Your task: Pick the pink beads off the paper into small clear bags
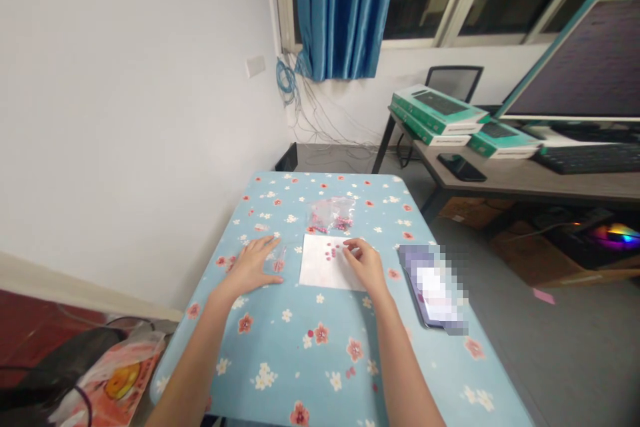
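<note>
My left hand rests on the flowered tablecloth with thumb and fingers spread. Beside it, between thumb and forefinger, lies a small clear plastic piece. Over the right side of a white sheet of paper, my right hand is curled with its fingertips drawn close together; whether a small bead sits in them is too small to tell. Several small pink beads lie on the paper just left of those fingertips. A clear plastic bag with more pink beads is just beyond the paper.
A phone with a blurred screen lies at the right of the light blue table. A few loose pink bits are near the front. A desk with boxes and a monitor stands right; a wall borders the left.
</note>
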Tool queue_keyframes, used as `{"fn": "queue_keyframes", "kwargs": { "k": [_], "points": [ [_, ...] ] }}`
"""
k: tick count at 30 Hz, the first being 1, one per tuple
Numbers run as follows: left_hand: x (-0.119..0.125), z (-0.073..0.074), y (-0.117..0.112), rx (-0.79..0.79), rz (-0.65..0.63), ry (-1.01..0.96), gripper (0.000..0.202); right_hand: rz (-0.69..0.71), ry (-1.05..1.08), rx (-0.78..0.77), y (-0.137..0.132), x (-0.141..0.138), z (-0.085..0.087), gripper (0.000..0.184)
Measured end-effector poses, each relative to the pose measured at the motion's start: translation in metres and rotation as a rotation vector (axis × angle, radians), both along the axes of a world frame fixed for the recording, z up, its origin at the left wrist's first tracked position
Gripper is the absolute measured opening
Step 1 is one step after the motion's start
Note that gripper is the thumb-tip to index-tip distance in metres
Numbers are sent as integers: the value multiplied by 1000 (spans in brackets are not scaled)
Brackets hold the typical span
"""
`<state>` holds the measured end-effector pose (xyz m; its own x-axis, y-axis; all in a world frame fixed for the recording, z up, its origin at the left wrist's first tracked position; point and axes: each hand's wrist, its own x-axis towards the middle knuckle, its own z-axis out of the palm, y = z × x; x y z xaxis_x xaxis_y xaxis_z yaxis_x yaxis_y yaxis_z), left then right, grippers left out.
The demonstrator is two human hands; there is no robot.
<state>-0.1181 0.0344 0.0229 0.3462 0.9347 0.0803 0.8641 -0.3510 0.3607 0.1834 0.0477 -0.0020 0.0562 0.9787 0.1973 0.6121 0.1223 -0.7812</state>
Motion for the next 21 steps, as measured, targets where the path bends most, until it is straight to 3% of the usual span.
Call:
{"fn": "queue_keyframes", "kwargs": {
  "k": [5,10,16,21],
  "points": [
    [-3,-7,18,-14,-69,101,78,66,-72,-2,-2,-3,3,20],
    [5,-1,22,58,-88,66,67,142,-158,23,-6,-8,10,13],
    [44,7,12,226,-71,-94,60,218,-267,25,-8,-17,14,13],
    [79,-2,6,281,6,-176,60,228,-268,29,-8,-20,11,13]
  ]
}}
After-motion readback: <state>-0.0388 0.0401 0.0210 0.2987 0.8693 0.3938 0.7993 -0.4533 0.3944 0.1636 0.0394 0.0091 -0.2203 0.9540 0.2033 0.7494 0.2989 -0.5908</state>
